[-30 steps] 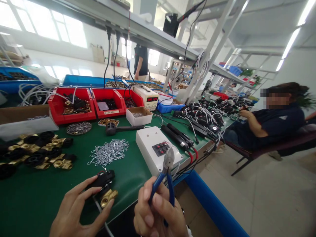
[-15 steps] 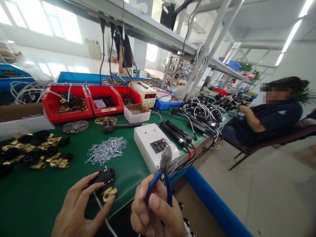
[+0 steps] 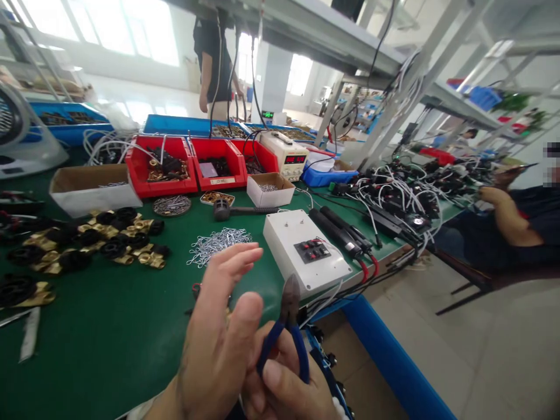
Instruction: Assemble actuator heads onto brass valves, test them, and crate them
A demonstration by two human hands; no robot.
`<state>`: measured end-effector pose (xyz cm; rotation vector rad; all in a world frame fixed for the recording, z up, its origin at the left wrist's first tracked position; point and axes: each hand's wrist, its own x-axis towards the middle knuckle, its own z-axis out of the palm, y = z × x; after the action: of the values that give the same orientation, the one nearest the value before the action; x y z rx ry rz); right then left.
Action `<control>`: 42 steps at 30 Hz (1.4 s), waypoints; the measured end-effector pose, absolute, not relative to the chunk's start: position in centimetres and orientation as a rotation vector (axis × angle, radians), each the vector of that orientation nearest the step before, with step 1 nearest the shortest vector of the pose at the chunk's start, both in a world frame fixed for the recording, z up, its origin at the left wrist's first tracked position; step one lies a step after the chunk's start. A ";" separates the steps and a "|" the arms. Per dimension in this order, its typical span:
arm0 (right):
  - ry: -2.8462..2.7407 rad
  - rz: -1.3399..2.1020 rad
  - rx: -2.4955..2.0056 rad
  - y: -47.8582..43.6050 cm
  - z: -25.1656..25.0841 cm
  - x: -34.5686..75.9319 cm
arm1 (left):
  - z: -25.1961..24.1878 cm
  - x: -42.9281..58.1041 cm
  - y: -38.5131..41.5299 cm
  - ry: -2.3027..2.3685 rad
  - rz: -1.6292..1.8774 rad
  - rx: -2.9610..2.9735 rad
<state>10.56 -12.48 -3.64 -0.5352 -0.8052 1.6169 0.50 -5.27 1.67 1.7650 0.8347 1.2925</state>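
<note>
Workbench topped in smooth green carries a white rectangular switch box; left of it, the left hand is unclenched, nothing visible in its grasp, the right hand grips blue-handled steel cutters before the box's near corner, and a careless left-hand sweep could scatter the looped silver wire clips

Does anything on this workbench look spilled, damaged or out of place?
Nothing looks clearly damaged. The metal clips lie in a loose, uncontained heap on the green benchtop, and the white cables farther right look tangled; both may be normal here.
</note>
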 end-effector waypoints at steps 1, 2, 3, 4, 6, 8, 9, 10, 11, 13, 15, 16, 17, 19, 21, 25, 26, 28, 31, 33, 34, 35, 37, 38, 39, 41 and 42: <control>-0.813 1.622 -0.551 -12.5 -3.8 10.5 | 2.3 0.9 -5.2 0.803 1.225 1.775; -0.826 1.628 -0.567 -12.5 -3.9 10.5 | 2.7 1.2 -5.1 0.779 1.173 1.779; -0.837 1.633 -0.579 -12.6 -4.0 10.4 | 2.9 1.3 -5.1 0.764 1.128 1.772; -0.844 1.635 -0.586 -12.5 -4.1 10.4 | 3.1 1.4 -5.1 0.759 1.093 1.753; -0.843 1.626 -0.586 -12.5 -4.1 10.4 | 3.2 1.4 -5.1 0.763 1.049 1.699; -0.831 1.599 -0.581 -12.5 -4.0 10.5 | 3.2 1.4 -5.2 0.763 1.035 1.660; -0.828 1.589 -0.586 -12.5 -4.0 10.5 | 3.2 1.4 -5.3 0.762 1.032 1.650; -0.830 1.588 -0.597 -12.5 -3.9 10.6 | 3.2 1.4 -5.4 0.761 1.030 1.641; -0.834 1.593 -0.611 -12.6 -3.9 10.6 | 3.2 1.4 -5.5 0.760 1.027 1.635; -0.834 1.604 -0.639 -12.7 -3.8 10.7 | 3.3 1.5 -5.6 0.760 1.014 1.633; -0.833 1.616 -0.650 -12.8 -3.6 10.8 | 3.4 1.6 -5.7 0.759 1.013 1.634; -0.837 1.620 -0.646 -12.8 -3.4 10.9 | 3.4 1.7 -5.7 0.760 1.016 1.634; -0.845 1.624 -0.640 -12.8 -3.3 10.9 | 3.5 1.9 -5.7 0.764 1.024 1.631; -0.865 1.630 -0.619 -12.9 -2.9 11.0 | 3.6 2.1 -5.7 0.770 1.022 1.622; -0.843 1.629 -0.609 -13.0 -2.6 11.0 | 3.8 2.3 -5.7 0.776 1.018 1.607; -0.766 1.647 -0.593 -13.2 -2.7 10.9 | 4.0 2.4 -5.7 0.796 1.018 1.594; -0.768 1.653 -0.592 -13.2 -2.8 11.0 | 4.1 2.4 -5.7 0.800 1.010 1.596; -0.798 1.665 -0.608 -13.2 -2.8 11.1 | 4.1 2.4 -5.7 0.807 1.006 1.595; -0.844 1.668 -0.667 -13.1 -2.4 11.3 | 4.1 2.3 -5.7 0.804 1.009 1.594; -0.856 1.660 -0.698 -13.1 -2.1 11.5 | 4.0 2.2 -5.8 0.798 0.991 1.597; -0.856 1.653 -0.716 -13.1 -2.0 11.5 | 3.9 2.2 -5.8 0.793 0.984 1.603; -0.857 1.643 -0.726 -13.2 -2.0 11.4 | 3.8 2.1 -5.8 0.789 0.981 1.610; -0.855 1.630 -0.721 -13.2 -2.2 11.2 | 3.6 2.0 -5.8 0.771 0.989 1.635; -0.843 1.620 -0.718 -13.3 -2.4 11.1 | 3.4 1.9 -5.8 0.763 0.990 1.648; -0.835 1.608 -0.713 -13.3 -2.6 11.0 | 3.3 1.8 -5.8 0.758 0.988 1.659; -0.828 1.577 -0.726 -13.2 -3.1 10.8 | 3.3 1.8 -5.7 0.749 0.969 1.676; -0.825 1.562 -0.743 -13.2 -3.2 10.8 | 3.3 1.9 -5.7 0.745 0.968 1.675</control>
<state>10.79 -13.22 -3.22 -0.7428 -0.8252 1.5618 1.88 -5.67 3.31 1.6751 0.7446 0.9680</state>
